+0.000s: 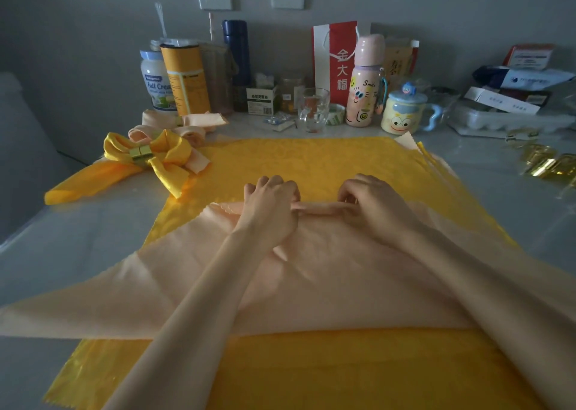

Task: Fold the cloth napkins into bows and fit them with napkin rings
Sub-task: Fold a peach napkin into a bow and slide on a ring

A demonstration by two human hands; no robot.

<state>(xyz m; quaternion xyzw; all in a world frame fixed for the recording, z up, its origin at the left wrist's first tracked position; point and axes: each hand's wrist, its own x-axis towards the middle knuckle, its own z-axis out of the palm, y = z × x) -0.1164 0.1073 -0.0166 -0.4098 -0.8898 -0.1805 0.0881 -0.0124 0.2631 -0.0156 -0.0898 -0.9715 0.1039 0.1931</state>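
Nearest you, the yellow napkin (pixel 311 372) lies flat on the table (pixel 62 238). The peach napkin (pixel 311 278) is spread over its middle, folded into a triangle with the long edge toward you and the point away. At that far point your left hand (pixel 271 203) and right hand (pixel 374 203) sit side by side, fingers curled down and pinching the narrow rolled fold (pixel 314 207). You look to be at the start of rolling this napkin. Make each turn the same width, move both hands together so the band runs straight, and press each crease flat before the next turn. The slick cloth will likely slip or drag the yellow one beneath. A finished yellow bow (pixel 146 157) with its gold ring (pixel 141 152) rests to the left, and loose napkin rings (pixel 548 161) lie well off to the right.
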